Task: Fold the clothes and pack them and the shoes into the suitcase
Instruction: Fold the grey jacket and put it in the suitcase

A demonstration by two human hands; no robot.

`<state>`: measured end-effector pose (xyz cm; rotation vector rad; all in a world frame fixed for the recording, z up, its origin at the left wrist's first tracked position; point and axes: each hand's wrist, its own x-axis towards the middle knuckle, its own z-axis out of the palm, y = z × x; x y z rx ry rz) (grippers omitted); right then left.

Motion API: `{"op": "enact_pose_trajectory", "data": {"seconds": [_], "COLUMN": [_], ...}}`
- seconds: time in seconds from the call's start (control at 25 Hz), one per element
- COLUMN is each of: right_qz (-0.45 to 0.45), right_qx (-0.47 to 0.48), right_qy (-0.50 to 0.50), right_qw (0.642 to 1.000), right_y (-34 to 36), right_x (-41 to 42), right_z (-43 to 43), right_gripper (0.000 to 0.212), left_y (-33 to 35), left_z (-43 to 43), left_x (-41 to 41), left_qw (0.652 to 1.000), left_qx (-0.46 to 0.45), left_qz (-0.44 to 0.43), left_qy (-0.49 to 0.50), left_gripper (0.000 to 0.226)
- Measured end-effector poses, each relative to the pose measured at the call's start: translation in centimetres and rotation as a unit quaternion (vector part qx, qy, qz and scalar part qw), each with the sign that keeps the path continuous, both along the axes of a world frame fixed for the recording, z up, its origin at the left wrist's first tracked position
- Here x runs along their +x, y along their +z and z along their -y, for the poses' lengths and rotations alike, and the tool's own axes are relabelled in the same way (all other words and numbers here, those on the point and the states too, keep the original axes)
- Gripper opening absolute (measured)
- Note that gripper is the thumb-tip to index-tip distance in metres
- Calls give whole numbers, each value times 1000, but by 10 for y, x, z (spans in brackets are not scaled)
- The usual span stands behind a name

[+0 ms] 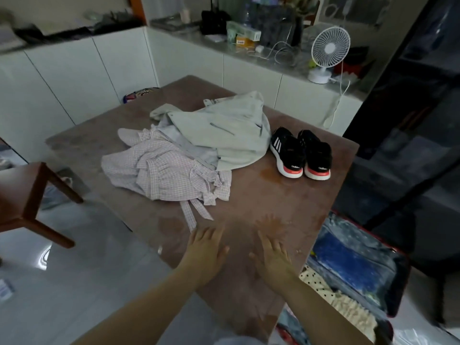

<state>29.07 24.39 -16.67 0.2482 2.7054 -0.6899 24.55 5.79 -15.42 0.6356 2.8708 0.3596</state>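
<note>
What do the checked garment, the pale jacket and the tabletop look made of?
Checked garment: thin woven cloth, probably cotton, finely creased. Pale jacket: heavier matte fabric with broad folds and zips. Tabletop: glossy brown stone or glass, showing soft reflections.

Bare table [261, 195] lies open across the lower centre of the frame, while the checked garment [164, 170], pale jacket [224, 130] and shoes [302, 153] crowd its upper half.
</note>
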Motion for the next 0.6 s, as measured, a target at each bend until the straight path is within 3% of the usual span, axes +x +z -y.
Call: {"op": "enact_pose_trajectory", "data": {"seconds": [0.08, 0.24, 0.36, 0.6], "right_qz": [-16, -41, -41, -53], "right_qx": [6, 18, -9, -39], "right_qy": [18, 46, 50, 3], "right_qw": [1000, 998, 998, 998], "right_y": [2, 13, 18, 24], "right_x": [-17, -62, -94, -184], "right_z": [4, 11, 29, 60], "right_gripper": [67, 65, 64, 60], "left_y": [-2, -2, 9, 17], "left_z": [6, 38, 66, 85], "left_x": [-18, -57, -93, -211], "left_qw": [1000, 996, 993, 998], "left_qx": [-26, -41, -65, -60], "left_qz": [3, 6, 20, -15], "left_qy": [2, 74, 93, 28], "left_gripper": [90, 64, 64, 65]}}
